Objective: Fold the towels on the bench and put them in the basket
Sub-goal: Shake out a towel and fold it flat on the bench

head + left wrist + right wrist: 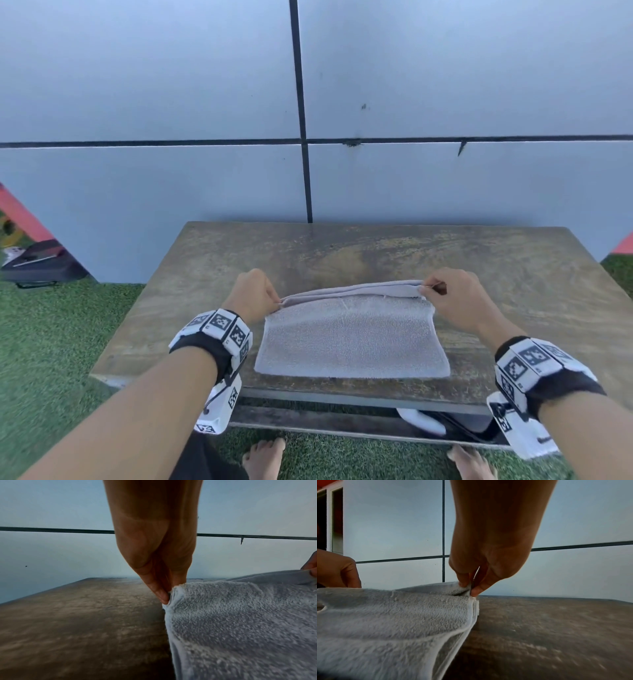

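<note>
A left hand [154, 555] pinches the corner of a grey terry towel [240, 622] between thumb and fingertips, lifting its edge off a worn wooden bench [77, 628]; the right hand's fingertips [311, 566] grip the far corner, before a pale panelled wall [60, 504].

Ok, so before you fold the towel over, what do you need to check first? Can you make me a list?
1. Left hand pinches its far corner of the towel: ok.
2. Right hand pinches the other far corner: ok.
3. Far edge lifted, stretched between both hands: ok.
4. Near edge lying flat on the bench, not hanging off: ok.
5. Layers lined up at the corners: cannot tell; at the right corner the edges look slightly apart.
6. Basket ready nearby: cannot tell, none in view.
</note>
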### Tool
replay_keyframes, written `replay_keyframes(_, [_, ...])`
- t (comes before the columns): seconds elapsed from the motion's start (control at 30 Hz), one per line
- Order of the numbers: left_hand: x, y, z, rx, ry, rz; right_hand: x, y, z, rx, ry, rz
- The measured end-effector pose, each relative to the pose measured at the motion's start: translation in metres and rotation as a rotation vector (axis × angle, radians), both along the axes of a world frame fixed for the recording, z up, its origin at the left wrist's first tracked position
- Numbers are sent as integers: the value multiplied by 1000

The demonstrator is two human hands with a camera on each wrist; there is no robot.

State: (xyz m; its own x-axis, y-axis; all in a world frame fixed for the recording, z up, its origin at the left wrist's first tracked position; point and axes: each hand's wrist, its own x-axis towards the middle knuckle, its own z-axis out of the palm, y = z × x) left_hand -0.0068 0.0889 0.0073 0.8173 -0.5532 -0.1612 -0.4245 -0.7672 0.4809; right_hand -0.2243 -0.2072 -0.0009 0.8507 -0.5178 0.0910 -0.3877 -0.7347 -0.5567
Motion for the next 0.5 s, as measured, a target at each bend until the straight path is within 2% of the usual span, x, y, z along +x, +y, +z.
replay_keyframes(0.23, [-16,9,-7,18,4,-86,-27,12,-13,36,-85,90])
replay_keyframes(0.5, [-25,5,-12,71,-71,-148,-19,15,-24,-87,48,155])
